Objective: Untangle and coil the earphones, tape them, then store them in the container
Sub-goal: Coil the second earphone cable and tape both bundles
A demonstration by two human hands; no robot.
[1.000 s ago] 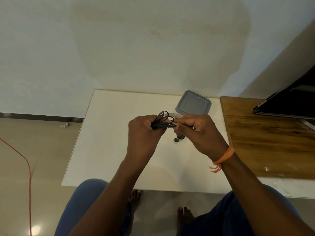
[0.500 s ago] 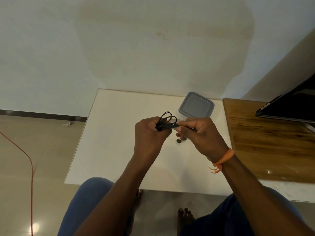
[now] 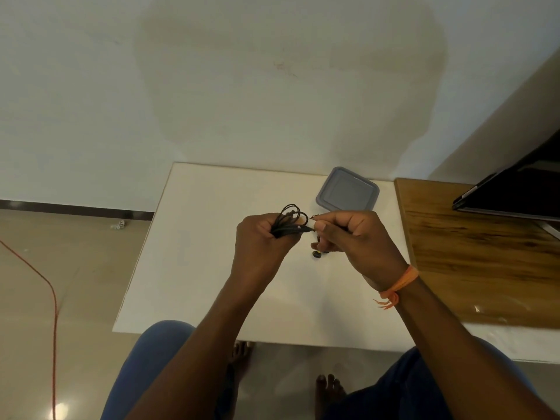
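Almost nothing has moved since a moment ago: your two hands keep the same hold over the white table (image 3: 194,268), and only the head camera has shifted a little.

From the head camera, your left hand (image 3: 260,247) is curled tight around the bunch of black earphones (image 3: 288,221). You squeeze the loops there so they cannot spring apart. A few loops poke up out of the top of your fist.

Your right hand (image 3: 348,237) sits just beside it, thumb and finger pinching something small at the end of the bunch. It looks like the wire's end or a bit of tape, but it is too small to tell. Holding both ends close likely lets you bind the bundle without losing the coil.

Two little black earbuds (image 3: 318,254) hang or lie just under your right hand; which one is not clear.

Behind your hands the grey container (image 3: 348,192) sits on the table with its lid on, near enough to reach. You will need to open it before the earphones go in.
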